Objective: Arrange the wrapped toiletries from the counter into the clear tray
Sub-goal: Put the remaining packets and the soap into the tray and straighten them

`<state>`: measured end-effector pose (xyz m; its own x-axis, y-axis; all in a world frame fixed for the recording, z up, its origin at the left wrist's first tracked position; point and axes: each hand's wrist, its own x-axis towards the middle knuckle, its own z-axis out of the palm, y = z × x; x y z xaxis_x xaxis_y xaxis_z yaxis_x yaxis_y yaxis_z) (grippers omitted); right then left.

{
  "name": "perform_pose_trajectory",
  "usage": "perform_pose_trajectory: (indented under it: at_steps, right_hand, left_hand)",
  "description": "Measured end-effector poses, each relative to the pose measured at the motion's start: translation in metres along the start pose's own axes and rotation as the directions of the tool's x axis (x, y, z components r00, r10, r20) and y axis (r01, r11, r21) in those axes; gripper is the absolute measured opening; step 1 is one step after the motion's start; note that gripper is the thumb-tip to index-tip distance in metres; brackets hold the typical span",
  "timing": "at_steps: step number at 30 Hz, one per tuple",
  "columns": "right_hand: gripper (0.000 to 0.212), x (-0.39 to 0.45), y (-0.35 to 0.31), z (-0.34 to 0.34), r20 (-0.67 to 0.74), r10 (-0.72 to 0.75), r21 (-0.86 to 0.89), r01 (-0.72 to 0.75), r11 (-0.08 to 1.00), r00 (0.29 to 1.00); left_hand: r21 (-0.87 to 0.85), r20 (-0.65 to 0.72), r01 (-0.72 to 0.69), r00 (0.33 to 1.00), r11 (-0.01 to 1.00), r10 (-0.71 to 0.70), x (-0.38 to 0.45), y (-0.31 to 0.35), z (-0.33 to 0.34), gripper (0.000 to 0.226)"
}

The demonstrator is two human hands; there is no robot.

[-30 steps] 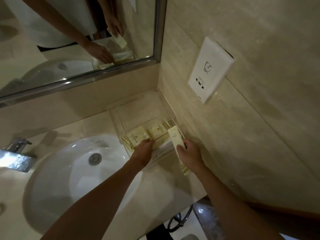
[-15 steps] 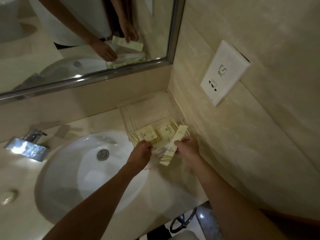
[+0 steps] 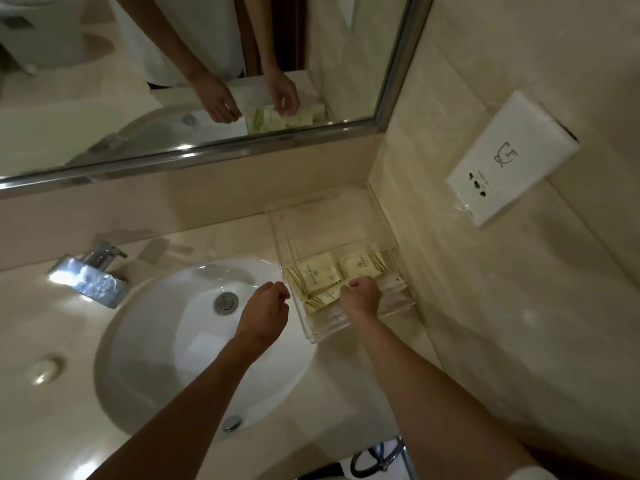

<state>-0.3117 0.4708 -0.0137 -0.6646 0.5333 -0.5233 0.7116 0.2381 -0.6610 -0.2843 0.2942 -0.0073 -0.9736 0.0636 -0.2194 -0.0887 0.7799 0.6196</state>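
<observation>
A clear tray (image 3: 347, 210) stands on the counter in the corner by the wall. In its near half lie two cream square packets (image 3: 317, 274) (image 3: 362, 264) with gold stripes. A long cream packet (image 3: 322, 300) lies slanted in front of them. My right hand (image 3: 363, 295) is down inside the tray, fingers curled on the right end of that long packet. White wrapped items (image 3: 394, 286) lie beside it on the right. My left hand (image 3: 266, 312) hovers over the basin just left of the tray, loosely curled and holding nothing.
A white round basin (image 3: 156, 341) with a drain fills the counter to the left of the tray. A chrome tap (image 3: 90, 275) stands behind it. A mirror (image 3: 194, 81) runs along the back wall, and a white socket plate (image 3: 509, 157) is on the right wall.
My right hand has brought the long packet down from above the tray's front edge and laid it inside. My left hand has drawn back from the tray to over the basin.
</observation>
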Motion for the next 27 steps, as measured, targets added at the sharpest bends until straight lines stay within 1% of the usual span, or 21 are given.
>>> perform_pose_trajectory:
  at_steps: [3, 7, 14, 21, 24, 27]
  right_hand:
    - [0.024, 0.002, 0.006, 0.003, 0.014, -0.018, -0.07, 0.019, 0.997, 1.0]
    - [0.029, 0.002, 0.008, 0.001, 0.087, -0.038, -0.171, 0.053, 0.984, 0.995]
    - [0.03, 0.001, 0.01, -0.005, 0.131, -0.102, -0.412, 0.148, 0.899, 0.986]
    - [0.033, -0.004, 0.009, -0.013, 0.183, -0.122, -0.473, 0.196, 0.859, 0.976]
    - [0.024, -0.011, 0.004, -0.016, 0.207, -0.175, -0.475, 0.256, 0.842, 0.962]
    - [0.014, -0.021, -0.005, -0.015, 0.267, -0.255, -0.484, 0.358, 0.798, 0.929]
  left_hand:
    - [0.008, 0.01, 0.006, 1.0, 1.0, -0.006, -0.002, -0.005, -0.003, 0.021]
    - [0.006, 0.035, 0.007, 0.999, 1.0, -0.007, -0.003, -0.006, -0.005, 0.021]
    - [0.039, 0.056, -0.002, 0.998, 0.999, 0.0, -0.004, -0.006, -0.01, 0.022]
    - [0.069, 0.061, -0.016, 0.998, 0.997, 0.012, -0.008, -0.001, -0.014, 0.021]
    - [0.073, 0.044, -0.008, 0.999, 0.997, 0.005, -0.012, 0.001, -0.02, 0.022]
    - [0.08, 0.014, 0.012, 1.0, 0.997, -0.013, -0.018, 0.0, -0.031, 0.02]
